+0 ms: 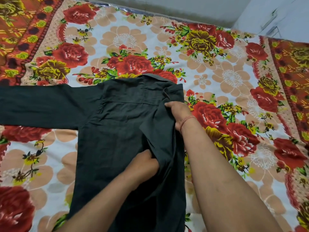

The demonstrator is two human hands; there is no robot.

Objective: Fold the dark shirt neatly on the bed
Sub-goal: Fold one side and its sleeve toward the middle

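The dark shirt lies back-up on the bed, collar at the far end. Its left sleeve stretches flat out to the left edge of the view. The right side is folded in over the back, leaving a straight right edge. My right hand grips that folded-over cloth near the shoulder. My left hand pinches the same fold lower down, around the middle of the shirt. A red thread is tied on my right wrist.
A floral sheet with red roses covers the bed, with an orange patterned border at far left and far right. A grey wall and floor strip run along the bed's far edge, and a pale wall corner stands at top right.
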